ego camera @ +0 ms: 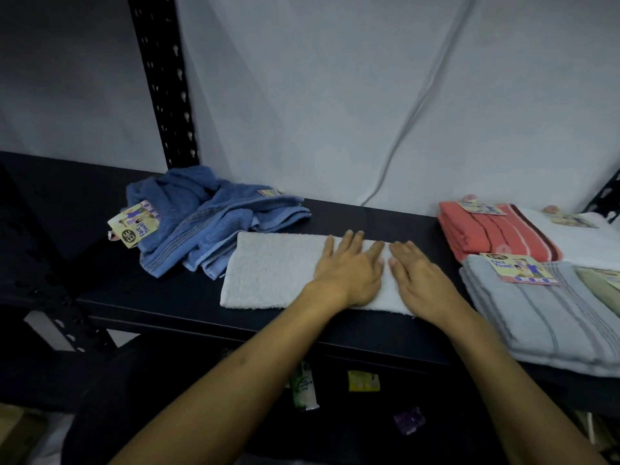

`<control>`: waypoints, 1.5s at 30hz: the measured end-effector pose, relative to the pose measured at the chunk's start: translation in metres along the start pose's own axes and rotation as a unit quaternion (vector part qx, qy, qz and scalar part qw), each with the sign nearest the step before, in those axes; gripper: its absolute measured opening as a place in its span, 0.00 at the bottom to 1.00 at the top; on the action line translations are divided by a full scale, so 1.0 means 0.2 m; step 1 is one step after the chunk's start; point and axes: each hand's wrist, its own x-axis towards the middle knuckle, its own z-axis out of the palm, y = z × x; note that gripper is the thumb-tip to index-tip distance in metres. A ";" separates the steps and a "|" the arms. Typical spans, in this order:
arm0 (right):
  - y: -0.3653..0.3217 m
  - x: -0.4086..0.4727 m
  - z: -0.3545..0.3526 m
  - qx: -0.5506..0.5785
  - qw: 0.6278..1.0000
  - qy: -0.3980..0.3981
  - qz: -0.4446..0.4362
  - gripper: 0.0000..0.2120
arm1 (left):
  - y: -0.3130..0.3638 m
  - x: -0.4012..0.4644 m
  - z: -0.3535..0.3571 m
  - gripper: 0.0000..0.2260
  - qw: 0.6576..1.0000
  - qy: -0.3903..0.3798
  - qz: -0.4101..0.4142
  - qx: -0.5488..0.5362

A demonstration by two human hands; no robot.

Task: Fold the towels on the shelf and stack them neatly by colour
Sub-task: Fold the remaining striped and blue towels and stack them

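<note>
At the far left a black perforated steel upright rises from the back of the dark flat shelf board, whose front edge runs across the view just below the towels. Next to the upright lies a crumpled heap of blue terry towels with a yellow card label hanging off its left side; bare shelf lies to the left of and in front of the heap. The heap's right-hand folds touch the left end of a white fluffy towel folded into a long strip. The strip lies mid-shelf, its long axis running left to right along the shelf, its near edge close to the shelf's front lip. The left hand presses flat on the strip, fingers straight and slightly spread, pointing toward the wall. Just beside it the right hand also lies flat, fingers straight, covering the strip's right end. A narrow band of bare board separates this end from the folded stacks on the right: a coral striped towel at the back, a grey striped towel in front overhanging the lip, and a white towel and a pale green towel at the frame's edge.
</note>
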 end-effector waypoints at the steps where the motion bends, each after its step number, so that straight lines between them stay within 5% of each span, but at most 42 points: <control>1: 0.01 0.00 0.00 -0.006 1.000 -0.005 -0.001 0.24 | -0.05 -0.01 0.00 0.25 1.000 0.002 -0.007 0.005; 9: 0.01 0.02 -0.01 -0.006 0.999 -0.031 -0.021 0.25 | -0.64 -0.29 -0.14 0.33 0.994 0.014 -0.104 0.038; 16: -0.23 0.04 -0.02 -0.093 0.995 0.002 0.046 0.32 | -0.59 -0.35 -0.09 0.32 0.990 0.054 -0.131 0.016; 19: -0.34 0.03 0.06 -0.049 0.995 -0.077 0.050 0.35 | -0.56 -0.36 -0.08 0.32 0.987 0.067 -0.146 -0.018; 28: -0.09 0.34 -0.17 -0.124 0.969 -0.203 -0.059 0.33 | -0.51 -0.56 -0.08 0.19 0.989 0.128 -0.031 -0.069; 31: -0.20 0.34 -0.23 -0.171 0.971 -0.146 -0.078 0.30 | -0.46 -0.61 -0.10 0.15 0.980 0.109 0.014 -0.167; 34: -0.35 0.08 -0.20 0.013 0.989 -0.086 -0.117 0.25 | -0.45 -0.65 -0.13 0.13 0.976 0.086 0.038 -0.197; 36: -0.40 -0.15 -0.14 0.030 0.982 -0.087 -0.163 0.25 | -0.45 -0.67 -0.12 0.12 0.978 0.081 0.060 -0.182; 45: -0.24 -0.64 -0.01 0.056 0.973 0.069 -0.214 0.16 | -0.44 -0.71 -0.02 0.11 0.953 0.184 0.131 -0.203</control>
